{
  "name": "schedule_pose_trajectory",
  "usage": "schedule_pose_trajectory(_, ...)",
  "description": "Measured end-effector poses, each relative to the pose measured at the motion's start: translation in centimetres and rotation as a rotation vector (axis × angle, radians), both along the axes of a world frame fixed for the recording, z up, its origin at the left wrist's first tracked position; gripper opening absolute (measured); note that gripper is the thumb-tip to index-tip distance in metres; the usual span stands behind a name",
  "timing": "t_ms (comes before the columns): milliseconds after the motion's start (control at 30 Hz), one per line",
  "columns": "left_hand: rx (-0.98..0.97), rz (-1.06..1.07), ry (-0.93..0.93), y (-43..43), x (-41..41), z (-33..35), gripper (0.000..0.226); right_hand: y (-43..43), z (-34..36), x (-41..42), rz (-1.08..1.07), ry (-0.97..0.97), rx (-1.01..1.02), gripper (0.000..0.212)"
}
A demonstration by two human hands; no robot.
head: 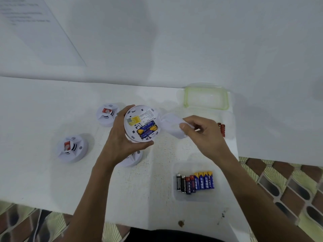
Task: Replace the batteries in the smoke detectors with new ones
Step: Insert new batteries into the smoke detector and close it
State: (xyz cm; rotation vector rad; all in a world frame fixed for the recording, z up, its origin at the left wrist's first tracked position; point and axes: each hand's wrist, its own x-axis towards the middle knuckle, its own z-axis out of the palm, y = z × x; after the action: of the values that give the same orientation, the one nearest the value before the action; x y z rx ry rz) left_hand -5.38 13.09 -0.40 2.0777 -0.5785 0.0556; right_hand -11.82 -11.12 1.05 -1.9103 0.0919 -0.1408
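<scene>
Left hand (120, 137) grip curls round the detector (139, 117), battery bay (147, 131) up for access; right hand (204, 135) grip pinches the cover (172, 125) aside.

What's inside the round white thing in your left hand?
Blue-and-yellow batteries lie in the open smoke detector, beside a yellow sticker. The left hand covers its lower rim.

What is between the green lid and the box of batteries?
Between the green lid and the battery box lies the right hand, holding a white cover; head view.
</scene>
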Motion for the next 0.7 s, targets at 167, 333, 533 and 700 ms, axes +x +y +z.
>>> schedule_pose_trajectory(167,-0.001,0.047,0.019,1.0,0.0,-0.5,0.091,0.4,-2.2,0.3,0.015,0.024,-0.107,0.013)
schedule_pose_trajectory(333,-0.039,0.045,0.015,1.2,-0.1,-0.3,0.09,0.5,-4.6,0.5,0.119,-0.07,-0.507,0.015)
schedule_pose_trajectory(533,-0.053,0.004,0.007,0.5,-0.3,-0.5,0.089,0.8,-5.7,0.7,0.367,-0.121,-1.01,0.024)
schedule_pose_trajectory(700,-0.043,-0.005,0.009,0.2,-0.5,-0.5,0.091,1.0,-5.8,1.5,0.494,0.042,-1.019,0.03)
